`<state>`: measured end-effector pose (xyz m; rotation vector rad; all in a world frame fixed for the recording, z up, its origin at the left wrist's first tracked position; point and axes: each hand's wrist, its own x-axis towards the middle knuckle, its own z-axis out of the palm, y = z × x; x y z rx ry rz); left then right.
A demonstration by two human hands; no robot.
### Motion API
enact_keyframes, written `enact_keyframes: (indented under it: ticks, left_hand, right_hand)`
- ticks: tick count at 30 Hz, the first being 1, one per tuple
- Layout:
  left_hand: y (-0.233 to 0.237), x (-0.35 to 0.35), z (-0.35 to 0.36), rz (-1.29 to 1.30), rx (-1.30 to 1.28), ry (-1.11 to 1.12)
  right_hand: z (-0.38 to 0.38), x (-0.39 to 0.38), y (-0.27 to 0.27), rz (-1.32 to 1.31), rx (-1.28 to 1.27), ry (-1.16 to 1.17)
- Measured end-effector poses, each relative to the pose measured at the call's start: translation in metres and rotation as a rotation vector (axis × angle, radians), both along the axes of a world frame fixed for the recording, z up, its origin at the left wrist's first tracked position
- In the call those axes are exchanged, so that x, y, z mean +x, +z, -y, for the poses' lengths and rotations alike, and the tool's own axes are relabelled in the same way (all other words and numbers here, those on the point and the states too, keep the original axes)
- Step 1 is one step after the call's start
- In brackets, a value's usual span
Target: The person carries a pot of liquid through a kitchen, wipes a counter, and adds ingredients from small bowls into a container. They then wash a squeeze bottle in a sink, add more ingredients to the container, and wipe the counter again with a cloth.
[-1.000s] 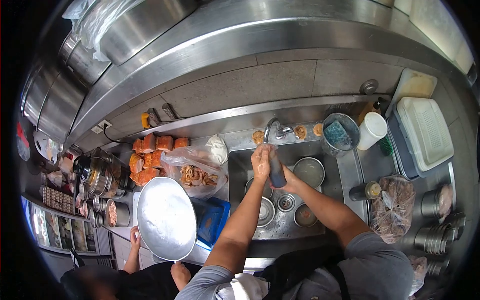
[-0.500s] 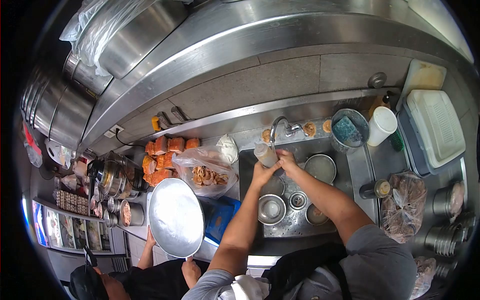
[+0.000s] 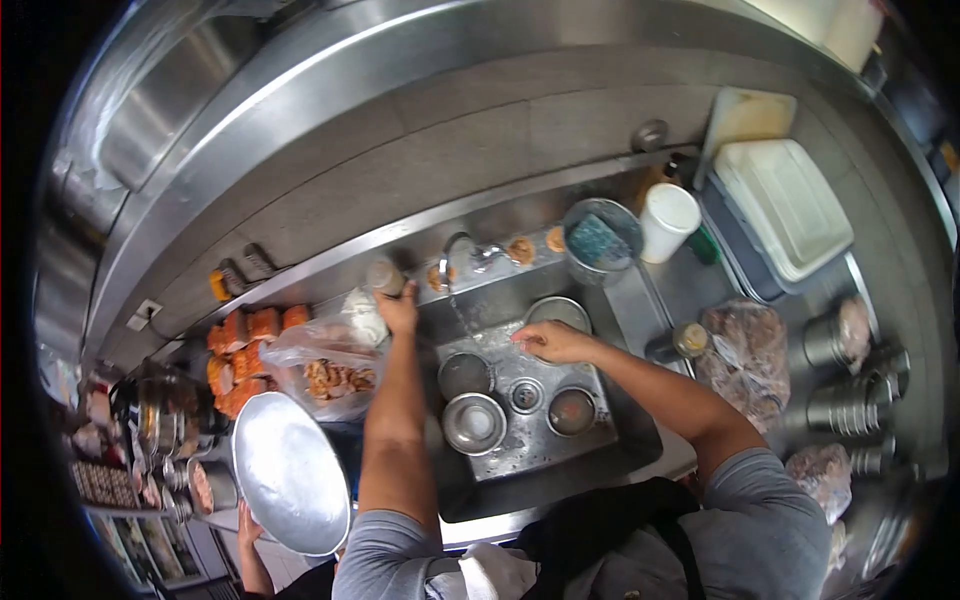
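Observation:
In the head view my left hand (image 3: 401, 308) is closed around a translucent plastic bottle (image 3: 384, 275) at the sink's back left ledge, beside a white cloth-like bundle (image 3: 364, 318). My right hand (image 3: 556, 342) hovers over the sink with fingers loosely bent, and I see nothing in it. Water runs from the curved faucet (image 3: 460, 245) between my hands. Below, the steel sink (image 3: 540, 463) holds several round metal bowls, among them a front-left bowl (image 3: 474, 424) and a bowl (image 3: 572, 411) with reddish bits in it.
Left of the sink are orange-red meat chunks (image 3: 240, 365) and a plastic bag of meat pieces (image 3: 338, 380). Another person's hand (image 3: 248, 525) holds a large metal basin (image 3: 290, 475). To the right stand a metal pot with a blue-green scrubber (image 3: 604, 243), a white tub (image 3: 669, 222) and a dark bottle (image 3: 680, 343).
My left hand has carried the bottle left, from under the faucet to the back ledge. The right hand has let go of it and lowered over the sink. My view has shifted right.

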<state>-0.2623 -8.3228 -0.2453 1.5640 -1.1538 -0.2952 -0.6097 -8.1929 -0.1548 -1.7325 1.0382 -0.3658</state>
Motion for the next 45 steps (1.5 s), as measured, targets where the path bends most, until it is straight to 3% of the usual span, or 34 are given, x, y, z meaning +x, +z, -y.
enact_keyframes:
  ticks: [2,4,6,7,9,10,11,12,14,16,19,23,26,29,30,32,34,35,36,40,42,44,45]
  left_hand:
    - [0.012,0.002,-0.003,-0.038,0.05,-0.043]
    - [-0.021,0.0,-0.004,-0.179,-0.082,0.041]
    - [-0.013,-0.036,-0.051,-0.262,-0.143,0.15]
    - [-0.049,-0.045,-0.066,-0.207,-0.182,0.081]
    - [-0.033,-0.139,-0.131,-0.561,-0.3,-0.234]
    - [-0.026,-0.187,-0.165,-0.294,-0.157,-0.268]
    - [-0.02,-0.229,-0.196,-0.196,0.143,-0.418]
    - [-0.002,-0.273,-0.212,-0.298,0.103,-0.666]
    - [0.03,-0.341,-0.227,-0.222,-0.108,-1.009]
    - [0.065,-0.382,-0.231,-0.065,0.006,-1.113]
    - [0.052,-0.423,-0.217,-0.152,0.093,-1.103]
    - [0.044,-0.406,-0.208,-0.207,0.054,-1.113]
    - [0.023,-0.356,-0.209,-0.358,0.109,-0.949]
    - [0.046,-0.282,-0.2,-0.411,0.147,-0.693]
    - [0.037,-0.258,-0.19,-0.46,0.19,-0.661]
    - [0.025,-0.203,-0.165,-0.419,0.231,-0.563]
    - [0.021,-0.158,-0.14,-0.258,0.132,-0.458]
    - [0.008,-0.138,-0.125,-0.225,0.111,-0.429]
    - [0.012,-0.122,-0.117,-0.203,0.175,-0.408]
    - [0.02,-0.1,-0.116,-0.187,0.139,-0.373]
    - [0.025,-0.098,-0.125,-0.192,0.095,-0.377]
    - [0.033,-0.106,-0.137,-0.319,0.177,-0.403]
    - [0.04,-0.111,-0.144,-0.391,0.167,-0.443]
  right_hand:
    - [-0.009,-0.033,0.006,0.004,-0.155,-0.024]
    - [-0.014,-0.059,0.031,0.186,-0.068,-0.078]
    - [-0.019,-0.083,0.062,0.279,-0.005,-0.158]
    - [-0.02,-0.094,0.078,0.275,-0.006,-0.163]
    - [-0.019,-0.115,0.098,0.312,0.087,-0.192]
    - [-0.013,-0.123,0.1,0.311,0.09,-0.187]
    - [-0.005,-0.132,0.103,0.316,0.076,-0.181]
    - [0.002,-0.139,0.105,0.318,0.064,-0.177]
    - [0.012,-0.146,0.118,0.272,0.062,-0.19]
    - [0.021,-0.149,0.133,0.208,0.134,-0.265]
    - [0.03,-0.154,0.143,0.129,0.135,-0.266]
    - [0.048,-0.173,0.134,0.087,0.111,-0.242]
    - [0.076,-0.186,0.098,0.127,0.044,-0.204]
    - [0.115,-0.177,0.062,-0.209,-0.184,-0.219]
    - [0.122,-0.17,0.053,-0.182,-0.184,-0.195]
    - [0.133,-0.151,0.038,-0.562,-0.497,-0.212]
    - [0.14,-0.137,0.011,-0.67,-0.495,-0.255]
    - [0.152,-0.137,-0.016,-0.739,-0.352,-0.305]
    - [0.152,-0.128,-0.015,-0.81,-0.207,-0.356]
    - [0.154,-0.114,-0.007,-0.996,-0.173,-0.374]
    - [0.166,-0.12,-0.012,-0.957,-0.225,-0.437]
    - [0.152,-0.121,0.024,-0.882,-0.238,-0.493]
    - [0.138,-0.119,0.052,-0.702,-0.23,-0.575]
